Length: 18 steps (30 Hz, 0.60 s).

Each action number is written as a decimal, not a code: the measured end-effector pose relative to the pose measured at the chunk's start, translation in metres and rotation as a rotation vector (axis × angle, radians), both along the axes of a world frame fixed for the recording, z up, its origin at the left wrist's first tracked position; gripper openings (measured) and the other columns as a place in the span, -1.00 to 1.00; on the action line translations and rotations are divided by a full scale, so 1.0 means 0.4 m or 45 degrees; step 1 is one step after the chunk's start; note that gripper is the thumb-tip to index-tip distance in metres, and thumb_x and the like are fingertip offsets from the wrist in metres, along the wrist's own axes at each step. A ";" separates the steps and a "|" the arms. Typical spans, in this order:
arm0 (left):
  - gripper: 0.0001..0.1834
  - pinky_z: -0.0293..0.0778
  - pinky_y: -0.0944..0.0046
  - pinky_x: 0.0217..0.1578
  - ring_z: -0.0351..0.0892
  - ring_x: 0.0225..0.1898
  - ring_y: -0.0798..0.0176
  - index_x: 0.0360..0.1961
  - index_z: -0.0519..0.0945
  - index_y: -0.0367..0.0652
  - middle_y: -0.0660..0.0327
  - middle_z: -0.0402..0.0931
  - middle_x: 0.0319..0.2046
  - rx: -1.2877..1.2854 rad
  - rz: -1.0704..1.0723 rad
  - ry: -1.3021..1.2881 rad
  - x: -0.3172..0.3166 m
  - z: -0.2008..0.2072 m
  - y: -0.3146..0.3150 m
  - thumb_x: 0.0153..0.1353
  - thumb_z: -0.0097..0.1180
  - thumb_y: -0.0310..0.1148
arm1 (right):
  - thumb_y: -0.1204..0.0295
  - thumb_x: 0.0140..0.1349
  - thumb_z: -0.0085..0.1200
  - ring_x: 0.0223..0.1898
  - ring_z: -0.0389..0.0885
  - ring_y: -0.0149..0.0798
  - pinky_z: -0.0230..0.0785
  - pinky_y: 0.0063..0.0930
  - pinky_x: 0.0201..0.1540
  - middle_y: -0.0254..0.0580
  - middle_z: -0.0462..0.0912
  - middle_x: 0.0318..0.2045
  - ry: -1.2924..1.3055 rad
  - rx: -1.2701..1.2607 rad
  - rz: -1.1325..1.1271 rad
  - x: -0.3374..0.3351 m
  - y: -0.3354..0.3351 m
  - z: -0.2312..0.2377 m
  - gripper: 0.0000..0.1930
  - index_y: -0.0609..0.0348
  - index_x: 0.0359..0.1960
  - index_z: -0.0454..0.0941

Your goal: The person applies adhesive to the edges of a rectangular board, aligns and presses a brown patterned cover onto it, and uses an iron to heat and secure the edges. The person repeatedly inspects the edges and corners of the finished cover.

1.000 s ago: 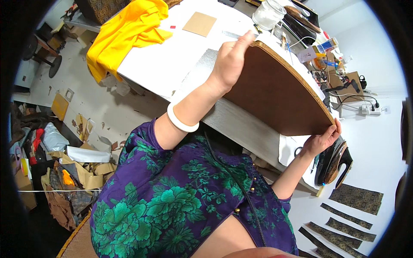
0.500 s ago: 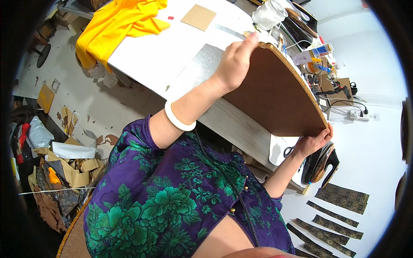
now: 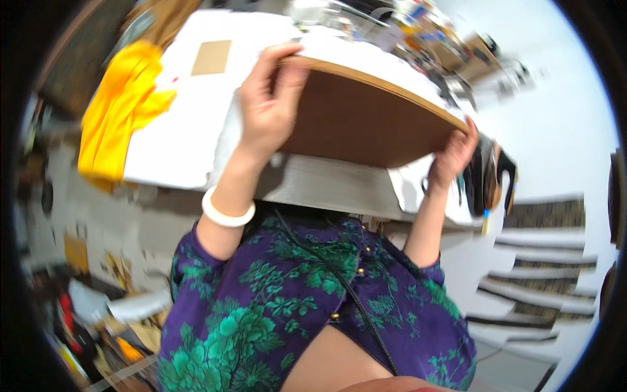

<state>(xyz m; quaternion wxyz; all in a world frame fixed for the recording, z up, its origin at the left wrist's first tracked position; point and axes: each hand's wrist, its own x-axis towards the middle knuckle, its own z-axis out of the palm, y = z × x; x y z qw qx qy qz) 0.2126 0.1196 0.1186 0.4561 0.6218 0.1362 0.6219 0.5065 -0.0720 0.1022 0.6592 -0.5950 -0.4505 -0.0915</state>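
I hold a large brown board (image 3: 369,127) with a pale curved edge, tilted up above the white table (image 3: 170,147). My left hand (image 3: 269,104) grips its left end, thumb over the top edge; a white bangle (image 3: 225,212) sits on that wrist. At the board's right corner my right hand (image 3: 454,155) is closed on the edge. The board hides much of the table behind it. My purple and green flowered dress (image 3: 294,307) fills the lower middle.
A yellow cloth (image 3: 121,114) hangs over the table's left end, and a tan card square (image 3: 211,57) lies on the top. Clutter lines the table's far side. Dark patterned strips (image 3: 542,261) lie on the floor at right; boxes and scraps litter the floor at left.
The view has swung, so the board and table now sit more level in the frame. Both hands keep their hold on the board's two ends.
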 end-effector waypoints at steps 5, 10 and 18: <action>-0.78 0.36 0.50 -0.07 0.46 -0.13 0.49 0.00 0.58 -0.25 0.31 0.57 -0.12 0.117 0.193 0.025 -0.005 0.010 0.000 0.44 0.08 -0.37 | 0.22 0.40 0.16 -0.31 0.31 -0.61 0.15 -0.76 -0.16 -0.57 0.37 -0.38 0.422 0.228 0.335 -0.057 0.008 0.029 -0.46 0.19 0.30 0.31; -0.71 0.32 0.38 0.07 0.46 -0.04 0.39 0.05 0.53 -0.25 0.22 0.55 -0.06 0.103 0.234 0.058 -0.012 0.003 0.028 0.47 0.03 -0.27 | 0.35 0.42 0.12 -0.18 0.47 -0.63 0.29 -0.76 -0.05 -0.46 0.61 -0.19 0.686 0.357 0.473 -0.034 0.004 0.012 -0.69 0.25 0.10 0.53; -0.71 0.45 0.38 -0.02 0.48 -0.09 0.39 0.00 0.50 -0.14 0.26 0.50 -0.11 0.007 0.091 0.001 -0.027 0.005 0.025 0.52 -0.08 -0.16 | 0.23 0.34 0.22 -0.27 0.51 -0.60 0.38 -0.72 -0.16 -0.43 0.64 -0.26 0.616 0.413 0.492 -0.051 0.025 0.011 -0.64 0.22 0.01 0.56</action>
